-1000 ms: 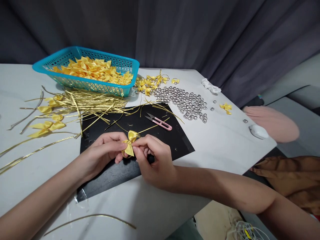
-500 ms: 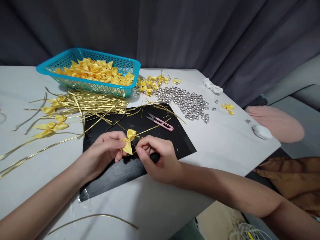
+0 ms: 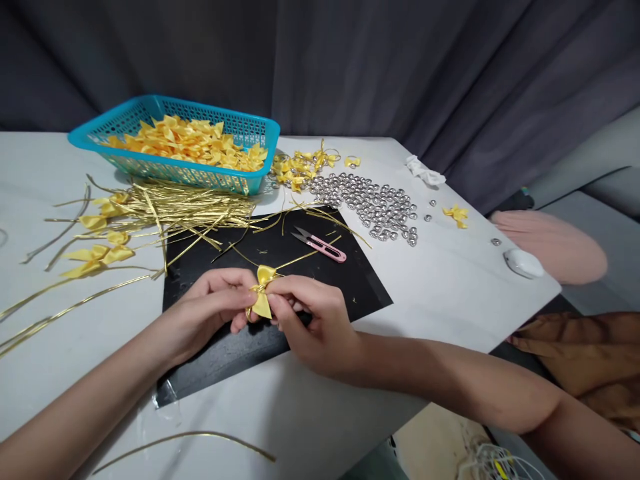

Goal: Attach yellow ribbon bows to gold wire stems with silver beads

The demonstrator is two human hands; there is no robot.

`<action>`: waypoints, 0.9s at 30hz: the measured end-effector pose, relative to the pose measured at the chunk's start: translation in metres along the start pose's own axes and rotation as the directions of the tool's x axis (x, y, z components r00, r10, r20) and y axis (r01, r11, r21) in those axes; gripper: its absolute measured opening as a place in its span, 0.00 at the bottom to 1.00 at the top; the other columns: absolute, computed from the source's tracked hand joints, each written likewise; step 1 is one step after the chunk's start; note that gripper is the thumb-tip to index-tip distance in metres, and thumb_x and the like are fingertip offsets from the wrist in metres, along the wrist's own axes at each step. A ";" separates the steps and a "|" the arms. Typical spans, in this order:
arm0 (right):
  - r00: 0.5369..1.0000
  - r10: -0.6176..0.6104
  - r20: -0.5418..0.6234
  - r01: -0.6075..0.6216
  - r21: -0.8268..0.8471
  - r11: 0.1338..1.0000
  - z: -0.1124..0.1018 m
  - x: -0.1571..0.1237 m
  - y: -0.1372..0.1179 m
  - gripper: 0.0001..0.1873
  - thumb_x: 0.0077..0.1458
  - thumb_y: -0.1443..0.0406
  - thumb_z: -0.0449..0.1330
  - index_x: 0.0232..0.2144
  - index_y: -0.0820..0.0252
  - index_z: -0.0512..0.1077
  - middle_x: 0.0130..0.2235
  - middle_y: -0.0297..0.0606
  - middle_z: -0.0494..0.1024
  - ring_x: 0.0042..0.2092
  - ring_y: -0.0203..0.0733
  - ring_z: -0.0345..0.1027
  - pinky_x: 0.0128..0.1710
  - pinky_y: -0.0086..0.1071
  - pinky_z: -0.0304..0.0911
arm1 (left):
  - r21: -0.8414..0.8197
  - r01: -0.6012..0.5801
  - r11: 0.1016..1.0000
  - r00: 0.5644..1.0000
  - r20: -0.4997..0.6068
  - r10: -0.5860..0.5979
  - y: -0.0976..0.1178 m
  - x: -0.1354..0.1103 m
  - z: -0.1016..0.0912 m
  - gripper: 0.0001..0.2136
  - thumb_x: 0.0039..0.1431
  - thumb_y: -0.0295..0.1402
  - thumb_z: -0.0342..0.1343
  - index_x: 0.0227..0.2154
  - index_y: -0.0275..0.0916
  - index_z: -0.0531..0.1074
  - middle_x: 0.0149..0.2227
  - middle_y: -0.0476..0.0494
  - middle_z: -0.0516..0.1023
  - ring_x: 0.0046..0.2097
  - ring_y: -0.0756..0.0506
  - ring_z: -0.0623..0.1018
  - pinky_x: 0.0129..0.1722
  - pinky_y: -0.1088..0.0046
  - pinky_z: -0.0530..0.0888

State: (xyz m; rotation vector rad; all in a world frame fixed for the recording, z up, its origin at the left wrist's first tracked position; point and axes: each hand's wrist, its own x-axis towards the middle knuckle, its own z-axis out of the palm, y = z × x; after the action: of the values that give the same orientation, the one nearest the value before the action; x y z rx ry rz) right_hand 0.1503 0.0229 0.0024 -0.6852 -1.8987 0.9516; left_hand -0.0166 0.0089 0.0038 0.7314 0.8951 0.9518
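Note:
A yellow satin ribbon bow [image 3: 262, 307] with gold cord round its middle is held up over a black mat [image 3: 215, 363]. My left hand [image 3: 213, 303] pinches the bow from its left side between thumb and fingers. From the right, my right hand [image 3: 315, 313] has thumb and index finger pressed together at the bow's middle, where the gold cord runs; how much of the cord they grip is hidden. Just beyond my hands, pink thread snips [image 3: 325, 248] lie on the mat.
A blue basket [image 3: 175, 157] of yellow bows stands at the back left, with a heap of gold cords [image 3: 195, 207] before it. Silver beads [image 3: 367, 203] spread to the right. A white computer mouse [image 3: 523, 263] sits near the right edge. One loose cord [image 3: 185, 435] lies in front.
My right hand has moved left, from the cord beside the bow to the bow's middle. My left hand keeps its hold on the bow.

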 end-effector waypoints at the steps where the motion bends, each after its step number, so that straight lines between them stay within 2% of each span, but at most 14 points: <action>1: 1.000 0.015 0.003 -0.015 0.016 1.000 0.001 0.000 0.000 0.08 0.56 0.73 0.52 0.28 0.65 0.70 0.25 0.34 0.71 0.25 0.28 0.62 0.26 0.22 0.60 | 0.004 -0.001 1.000 1.000 0.004 0.001 0.000 0.000 0.000 0.07 0.42 0.33 0.66 0.19 0.35 0.76 0.18 0.51 0.76 0.18 0.58 0.70 0.16 0.89 0.64; 6: 0.996 0.076 0.042 -0.078 0.052 0.996 0.000 0.001 0.002 0.07 0.56 0.70 0.53 0.27 0.64 0.68 0.24 0.32 0.70 0.24 0.27 0.61 0.24 0.22 0.59 | 0.008 -0.026 1.000 0.999 -0.029 0.026 -0.001 0.000 0.001 0.08 0.43 0.32 0.65 0.16 0.35 0.75 0.16 0.52 0.74 0.17 0.58 0.68 0.16 0.88 0.63; 8: 0.996 0.085 -0.016 -0.085 0.016 0.996 -0.003 0.003 0.002 0.04 0.55 0.69 0.54 0.30 0.64 0.69 0.25 0.32 0.70 0.23 0.27 0.60 0.22 0.22 0.58 | 0.025 -0.029 0.999 0.999 -0.042 0.030 -0.001 0.000 0.001 0.08 0.43 0.31 0.64 0.15 0.35 0.74 0.16 0.51 0.74 0.17 0.58 0.68 0.16 0.88 0.63; 10: 0.996 0.012 -0.083 -0.018 -0.073 0.997 -0.007 0.008 0.001 0.05 0.54 0.68 0.56 0.33 0.64 0.70 0.27 0.33 0.71 0.25 0.28 0.60 0.24 0.24 0.59 | 0.054 -0.031 0.998 0.998 -0.045 0.034 -0.002 0.000 0.002 0.08 0.44 0.31 0.64 0.16 0.35 0.74 0.16 0.51 0.74 0.17 0.58 0.68 0.16 0.87 0.63; 11: 0.996 -0.044 -0.080 0.034 -0.132 0.991 -0.009 0.012 0.000 0.06 0.54 0.67 0.58 0.34 0.64 0.72 0.29 0.35 0.71 0.27 0.29 0.61 0.28 0.25 0.61 | 0.066 -0.034 0.997 0.998 -0.045 0.037 -0.002 0.000 0.002 0.08 0.45 0.31 0.63 0.16 0.35 0.74 0.16 0.51 0.74 0.17 0.58 0.68 0.16 0.87 0.63; 13: 0.991 -0.132 0.020 0.133 -0.238 0.962 -0.014 0.020 -0.002 0.06 0.53 0.66 0.60 0.32 0.64 0.75 0.31 0.37 0.72 0.33 0.33 0.63 0.36 0.29 0.62 | 0.080 -0.045 0.996 0.998 -0.046 0.049 -0.003 0.000 0.002 0.07 0.45 0.31 0.63 0.18 0.35 0.75 0.17 0.51 0.74 0.17 0.58 0.68 0.17 0.87 0.63; 15: 0.981 -0.134 0.139 0.167 -0.260 0.951 -0.018 0.029 -0.002 0.06 0.53 0.66 0.61 0.31 0.63 0.76 0.33 0.38 0.73 0.38 0.36 0.63 0.42 0.32 0.60 | 0.080 -0.062 0.995 0.996 -0.053 0.067 -0.003 -0.001 0.002 0.06 0.45 0.32 0.63 0.21 0.35 0.76 0.17 0.52 0.74 0.18 0.58 0.68 0.17 0.87 0.63; 17: 0.971 -0.075 0.227 0.118 -0.185 0.976 -0.022 0.037 -0.002 0.05 0.53 0.67 0.61 0.31 0.63 0.76 0.35 0.38 0.72 0.40 0.36 0.63 0.45 0.32 0.60 | 0.085 -0.067 0.994 0.996 -0.057 0.072 -0.003 -0.001 0.002 0.06 0.45 0.33 0.63 0.21 0.34 0.77 0.17 0.52 0.73 0.18 0.58 0.67 0.16 0.87 0.63; 19: 0.946 0.006 0.323 0.003 -0.027 1.000 -0.024 0.043 0.000 0.04 0.53 0.68 0.61 0.30 0.64 0.75 0.36 0.37 0.71 0.40 0.34 0.64 0.45 0.31 0.61 | 0.096 -0.055 0.994 0.997 -0.051 0.060 -0.003 0.000 0.003 0.07 0.43 0.33 0.64 0.20 0.34 0.76 0.16 0.52 0.73 0.17 0.58 0.67 0.16 0.87 0.62; 21: 0.916 0.043 0.399 -0.102 0.127 0.987 -0.023 0.046 0.002 0.03 0.53 0.70 0.60 0.28 0.65 0.72 0.35 0.36 0.70 0.38 0.32 0.65 0.43 0.29 0.62 | 0.102 -0.040 0.994 0.997 -0.057 0.046 -0.003 0.000 0.003 0.07 0.42 0.33 0.64 0.19 0.34 0.76 0.16 0.52 0.74 0.16 0.58 0.67 0.15 0.86 0.62; 23: 0.923 0.041 0.383 -0.122 0.190 0.974 -0.020 0.047 0.002 0.04 0.54 0.71 0.59 0.27 0.64 0.70 0.34 0.35 0.69 0.39 0.31 0.65 0.44 0.28 0.62 | 0.083 -0.048 0.995 0.996 -0.076 0.054 -0.002 0.000 0.003 0.06 0.41 0.31 0.64 0.19 0.35 0.75 0.15 0.53 0.73 0.16 0.58 0.66 0.15 0.86 0.62; 27: 0.967 0.037 0.251 -0.090 0.204 0.975 -0.013 0.048 -0.002 0.05 0.54 0.72 0.58 0.27 0.64 0.68 0.36 0.36 0.68 0.41 0.31 0.64 0.47 0.28 0.62 | 0.061 -0.062 0.996 0.995 -0.080 0.067 0.000 -0.001 0.003 0.05 0.44 0.29 0.62 0.18 0.35 0.74 0.16 0.53 0.74 0.17 0.57 0.67 0.16 0.86 0.63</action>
State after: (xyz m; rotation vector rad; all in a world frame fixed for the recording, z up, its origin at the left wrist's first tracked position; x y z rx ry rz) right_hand 0.1389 0.0625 0.0306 -0.5214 -1.9578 1.3122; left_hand -0.0136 0.0076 0.0053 0.7792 0.9794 1.0228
